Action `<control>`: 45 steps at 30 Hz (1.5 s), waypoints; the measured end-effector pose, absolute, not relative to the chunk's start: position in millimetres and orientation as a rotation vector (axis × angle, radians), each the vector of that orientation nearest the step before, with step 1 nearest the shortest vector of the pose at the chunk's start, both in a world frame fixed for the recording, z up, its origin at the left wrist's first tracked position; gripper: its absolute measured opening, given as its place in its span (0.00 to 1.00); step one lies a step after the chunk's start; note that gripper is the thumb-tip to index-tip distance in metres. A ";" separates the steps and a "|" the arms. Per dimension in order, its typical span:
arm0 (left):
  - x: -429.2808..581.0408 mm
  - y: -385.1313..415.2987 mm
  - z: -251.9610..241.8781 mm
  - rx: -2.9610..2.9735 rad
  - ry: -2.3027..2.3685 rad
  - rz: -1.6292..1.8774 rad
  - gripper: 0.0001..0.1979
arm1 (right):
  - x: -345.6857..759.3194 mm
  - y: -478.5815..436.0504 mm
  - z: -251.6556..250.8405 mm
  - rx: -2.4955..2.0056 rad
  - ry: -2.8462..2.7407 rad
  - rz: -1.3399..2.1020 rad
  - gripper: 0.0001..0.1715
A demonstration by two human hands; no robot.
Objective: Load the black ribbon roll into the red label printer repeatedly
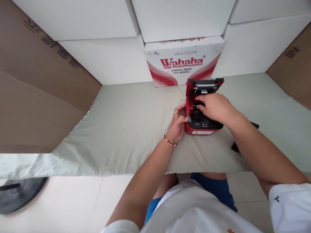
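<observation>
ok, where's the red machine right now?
Head view, right of centre: the red machine sits on the green cloth with its lid raised, in front of the right half of the Wahaha carton.

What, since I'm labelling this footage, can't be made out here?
In the head view:
Inside of the red device: partly covered by the right hand; what it touches is unclear.
Dark item: mostly behind the right forearm; possibly two items.
Label: print too small to read.
Black round base: cut off by the left edge.
</observation>
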State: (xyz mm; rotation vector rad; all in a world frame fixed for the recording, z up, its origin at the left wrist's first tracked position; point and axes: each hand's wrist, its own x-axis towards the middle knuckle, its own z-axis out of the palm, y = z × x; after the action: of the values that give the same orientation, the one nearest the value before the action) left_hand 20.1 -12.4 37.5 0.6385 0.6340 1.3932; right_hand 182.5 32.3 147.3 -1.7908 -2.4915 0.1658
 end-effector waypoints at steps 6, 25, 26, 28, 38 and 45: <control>19.9 -14.2 42.2 0.638 0.649 1.392 0.29 | 214.4 -22.4 144.7 -1.084 -2.418 0.371 0.19; 28.2 -76.8 50.6 2.543 1.080 1.760 0.29 | 228.4 -93.5 104.3 -1.034 -2.320 0.049 0.24; 29.9 -76.4 51.6 2.580 1.076 1.742 0.30 | 229.7 -92.8 106.1 -1.018 -2.318 0.079 0.23; 31.9 -74.9 53.3 2.624 1.081 1.702 0.30 | 234.1 -87.4 112.7 -1.001 -2.285 0.163 0.23; 41.1 -77.4 50.8 2.675 1.309 1.658 0.18 | 225.2 24.7 163.8 -1.312 -1.914 -0.022 0.29; 46.9 -78.7 50.6 2.682 1.415 1.669 0.20 | 208.6 3.3 145.8 -1.279 -2.102 -0.047 0.26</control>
State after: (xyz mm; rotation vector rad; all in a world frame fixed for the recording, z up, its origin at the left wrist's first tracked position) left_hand 46.9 -78.7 50.6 2.6821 1.4150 1.6691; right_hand 208.6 3.3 145.8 -1.2794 -2.1023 -0.0472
